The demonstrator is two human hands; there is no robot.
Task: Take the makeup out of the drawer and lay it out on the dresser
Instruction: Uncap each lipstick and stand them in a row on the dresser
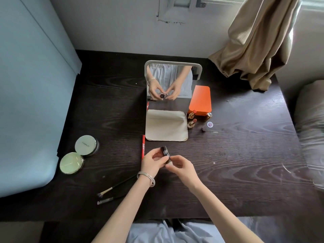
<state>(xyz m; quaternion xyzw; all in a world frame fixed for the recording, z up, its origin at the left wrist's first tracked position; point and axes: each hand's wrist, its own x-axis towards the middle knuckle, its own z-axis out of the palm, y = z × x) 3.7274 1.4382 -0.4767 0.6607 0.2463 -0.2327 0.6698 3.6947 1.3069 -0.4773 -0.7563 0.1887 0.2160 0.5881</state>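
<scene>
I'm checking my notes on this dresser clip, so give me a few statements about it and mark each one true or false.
1. Both hands hold one small dark tube. True: the left hand and right hand grip it together.
2. The two green compacts lie right of the mirror. False: they lie to its left.
3. An orange case sits beside the mirror. True.
4. The brushes stand upright in a cup. False: they lie flat on the dresser.
5. A red pencil lies left of the mirror's base. True.
</scene>
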